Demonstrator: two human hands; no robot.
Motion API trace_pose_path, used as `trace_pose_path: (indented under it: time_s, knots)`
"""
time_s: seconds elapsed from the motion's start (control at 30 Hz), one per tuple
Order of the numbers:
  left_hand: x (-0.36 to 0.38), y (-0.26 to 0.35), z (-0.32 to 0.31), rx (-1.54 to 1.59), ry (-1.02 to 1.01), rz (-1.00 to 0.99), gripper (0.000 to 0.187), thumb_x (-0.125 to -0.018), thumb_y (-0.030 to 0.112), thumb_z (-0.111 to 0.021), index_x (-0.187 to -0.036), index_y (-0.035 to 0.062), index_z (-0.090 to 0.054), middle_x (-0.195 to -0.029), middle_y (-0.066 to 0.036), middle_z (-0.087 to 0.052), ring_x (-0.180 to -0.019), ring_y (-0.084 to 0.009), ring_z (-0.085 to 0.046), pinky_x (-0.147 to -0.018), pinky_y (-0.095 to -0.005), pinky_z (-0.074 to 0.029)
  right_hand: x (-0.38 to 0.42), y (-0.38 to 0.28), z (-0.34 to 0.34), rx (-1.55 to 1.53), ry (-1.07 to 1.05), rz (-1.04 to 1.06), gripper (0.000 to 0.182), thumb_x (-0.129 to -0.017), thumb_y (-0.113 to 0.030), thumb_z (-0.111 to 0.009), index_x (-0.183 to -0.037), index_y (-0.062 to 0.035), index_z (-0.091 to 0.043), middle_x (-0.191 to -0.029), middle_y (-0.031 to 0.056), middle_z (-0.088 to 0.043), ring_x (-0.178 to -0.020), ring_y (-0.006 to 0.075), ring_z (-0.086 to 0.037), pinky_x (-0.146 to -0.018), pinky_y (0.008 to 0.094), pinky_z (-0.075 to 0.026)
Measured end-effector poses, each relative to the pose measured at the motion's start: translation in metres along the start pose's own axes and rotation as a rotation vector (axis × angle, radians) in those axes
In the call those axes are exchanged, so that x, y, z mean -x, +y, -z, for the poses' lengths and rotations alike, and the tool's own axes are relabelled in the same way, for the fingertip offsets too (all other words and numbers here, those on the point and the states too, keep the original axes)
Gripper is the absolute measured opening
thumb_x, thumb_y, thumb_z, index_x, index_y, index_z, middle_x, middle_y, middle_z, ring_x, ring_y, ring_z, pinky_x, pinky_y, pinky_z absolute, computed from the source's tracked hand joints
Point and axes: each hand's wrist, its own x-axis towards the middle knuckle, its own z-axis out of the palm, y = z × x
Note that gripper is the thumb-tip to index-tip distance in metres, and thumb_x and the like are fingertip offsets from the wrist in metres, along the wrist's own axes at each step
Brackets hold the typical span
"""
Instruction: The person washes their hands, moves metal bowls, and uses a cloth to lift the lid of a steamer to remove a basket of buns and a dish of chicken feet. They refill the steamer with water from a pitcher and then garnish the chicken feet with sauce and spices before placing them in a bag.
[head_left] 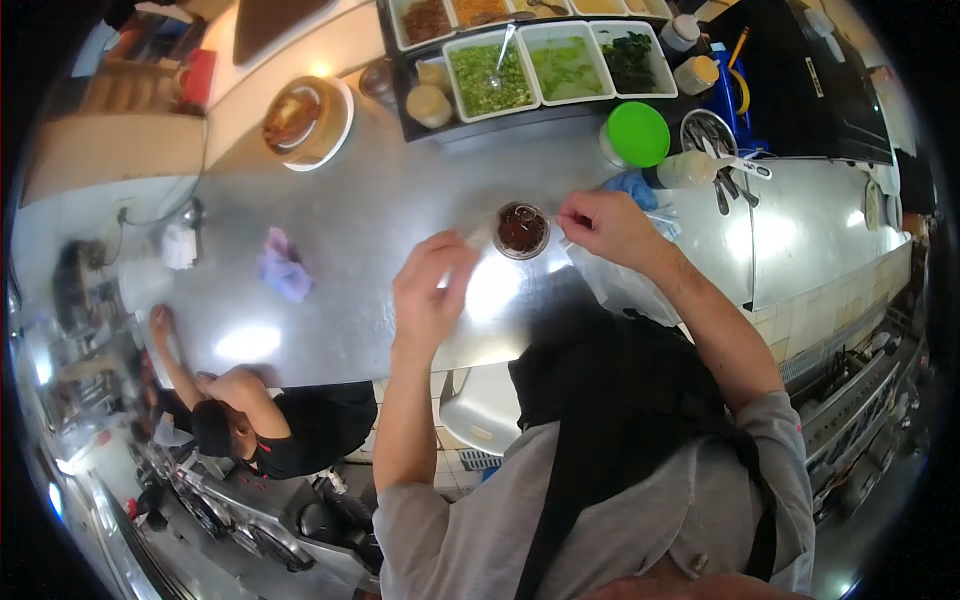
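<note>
A small round clear cup (522, 230) of dark sauce or food stands on the metal counter between my hands. To its left, my left hand (435, 285) has thumb and fingers curled in toward a pale, blurred thing at the fingertips, which I cannot make out. My right hand (605, 230) is just right of the cup, its fingers pinched together; what they hold, if anything, is hidden. A clear plastic bag (625, 288) lies under my right forearm. Behind that hand is a crumpled blue cloth (632, 187).
Food trays (568, 68) line the back, beside a green-lidded tub (637, 134), a squeeze bottle (685, 170) and utensils. A brown round item (303, 120) sits on a white plate at back left. A purple cloth (284, 265) lies left. Another person (300, 430) leans at the counter's left front.
</note>
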Motion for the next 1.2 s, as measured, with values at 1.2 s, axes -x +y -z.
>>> trace_pose_path:
  time_s: [1.2]
  knots:
    - [0.044, -0.005, -0.081, -0.004, 0.110, 0.448, 0.071, -0.076, 0.023, -0.087, -0.134, -0.0017, -0.055, -0.115, -0.018, -0.067, -0.103, -0.0300, -0.066, -0.092, -0.0367, -0.052, -0.001, -0.003, -0.025, -0.530, -0.296, -0.508, 0.014, -0.088, -0.014, -0.066, -0.086, 0.0000, -0.067, -0.068, 0.0051, -0.063, -0.059, 0.0131, -0.060, -0.050, 0.0286, -0.049]
